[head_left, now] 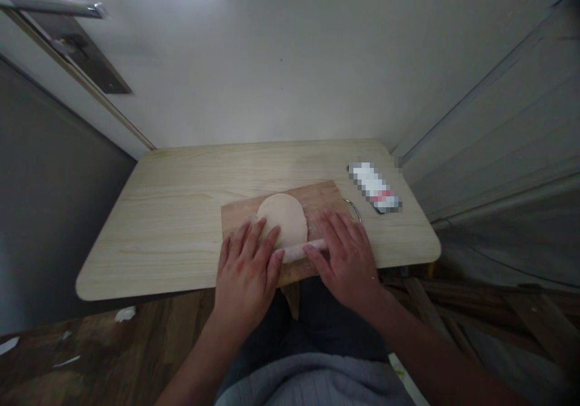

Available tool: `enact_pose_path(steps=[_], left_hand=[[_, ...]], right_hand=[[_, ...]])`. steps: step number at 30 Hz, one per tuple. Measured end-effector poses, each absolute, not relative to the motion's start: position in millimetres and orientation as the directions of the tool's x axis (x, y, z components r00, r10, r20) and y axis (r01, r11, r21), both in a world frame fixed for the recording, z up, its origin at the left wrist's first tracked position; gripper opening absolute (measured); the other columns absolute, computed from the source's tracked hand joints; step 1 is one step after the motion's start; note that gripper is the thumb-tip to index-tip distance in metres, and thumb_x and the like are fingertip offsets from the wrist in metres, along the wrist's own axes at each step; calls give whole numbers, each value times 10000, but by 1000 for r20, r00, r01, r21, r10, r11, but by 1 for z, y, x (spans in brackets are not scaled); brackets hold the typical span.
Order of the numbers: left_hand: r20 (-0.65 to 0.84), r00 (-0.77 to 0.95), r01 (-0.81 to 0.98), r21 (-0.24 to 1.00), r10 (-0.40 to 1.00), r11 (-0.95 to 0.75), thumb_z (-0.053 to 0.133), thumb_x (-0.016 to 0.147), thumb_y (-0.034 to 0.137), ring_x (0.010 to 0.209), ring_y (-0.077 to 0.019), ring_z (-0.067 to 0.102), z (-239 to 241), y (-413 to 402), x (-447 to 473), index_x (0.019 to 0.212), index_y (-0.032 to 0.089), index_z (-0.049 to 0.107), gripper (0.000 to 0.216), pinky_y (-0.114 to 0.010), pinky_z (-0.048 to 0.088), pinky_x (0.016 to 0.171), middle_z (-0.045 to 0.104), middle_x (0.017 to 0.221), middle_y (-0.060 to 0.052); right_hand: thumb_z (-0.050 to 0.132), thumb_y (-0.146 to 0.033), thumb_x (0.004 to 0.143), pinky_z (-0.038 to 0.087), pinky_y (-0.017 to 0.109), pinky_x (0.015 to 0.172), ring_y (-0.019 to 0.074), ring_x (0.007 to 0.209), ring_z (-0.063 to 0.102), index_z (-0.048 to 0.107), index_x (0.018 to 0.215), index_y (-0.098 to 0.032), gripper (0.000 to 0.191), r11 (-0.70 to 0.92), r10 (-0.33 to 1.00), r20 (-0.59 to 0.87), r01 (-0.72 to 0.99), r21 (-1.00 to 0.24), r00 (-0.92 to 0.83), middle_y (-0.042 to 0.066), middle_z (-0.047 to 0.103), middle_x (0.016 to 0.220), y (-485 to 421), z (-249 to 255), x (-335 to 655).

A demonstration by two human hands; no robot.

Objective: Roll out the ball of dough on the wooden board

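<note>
A white door (294, 61) is met by the far edge of the pale wooden table (172, 212), whose corners are rounded. A wooden board (324, 196) is laid slightly askew at the near edge, a little right of its middle. Above it the hands are kept apart from each other, palms down: the left hand (244, 276) is spread over the board's left part, and the right hand (348, 260) is stretched over its right part. On the board, behind the middle of the table's near edge, a round, flat sheet of dough (283, 215) is set, its left rim overlapped by left fingertips. Near the table's far right corner an oblong object (374, 187), masked by pixelation, is laid at a slant. A pale rolling pin (296, 252) is placed across the dough's near side, its ends covered by the extended fingers and thumbs. Towards the table's right edge, a curved metal handle (354, 208) is seen at the board's end
</note>
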State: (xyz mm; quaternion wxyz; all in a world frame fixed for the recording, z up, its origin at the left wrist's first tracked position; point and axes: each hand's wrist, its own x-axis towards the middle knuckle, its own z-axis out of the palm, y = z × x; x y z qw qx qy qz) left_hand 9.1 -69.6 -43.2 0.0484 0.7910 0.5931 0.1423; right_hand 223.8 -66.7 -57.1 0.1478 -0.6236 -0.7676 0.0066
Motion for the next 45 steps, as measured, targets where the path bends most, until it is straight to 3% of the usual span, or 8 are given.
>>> enact_pose_path(steps=[6,15,30,45], left_hand=[[163,271,925,230,949,-303,420,1027,431,1502,-326,356,-45,-74,9,1461,297,524,466,-594,331,1190,442,1608,-46],[160,245,936,217,956,-276,404,1028,431,1488,-339,372,-42,-63,12,1475,288,510,481,-596,329,1187,453,1600,-60],[188,180,949,224,965,-221,373,1042,421,1434,-324,436,-43,-26,14,1454,261,522,466,-577,340,1166,534,1530,-81],[128,187,947,241,974,-213,345,1043,398,1395,-321,473,-43,7,7,1434,247,544,465,-622,358,1134,541,1515,-98]], right_hand=[[404,-558,1017,287,541,1197,329,1460,377,514,1474,-142,627,231,955,233,952,-201,-182,125,493,1553,-73,-58,225],[385,-565,1024,274,593,1165,340,1432,409,506,1486,-232,582,192,966,210,962,-196,-151,91,514,1539,-59,-57,222],[392,-551,1032,236,564,1145,355,1376,442,563,1426,-224,540,213,947,269,970,-118,-176,114,562,1488,-24,-56,218],[384,-546,1030,234,626,1164,355,1400,412,522,1459,-252,538,173,970,195,974,-146,-144,93,547,1507,8,-51,211]])
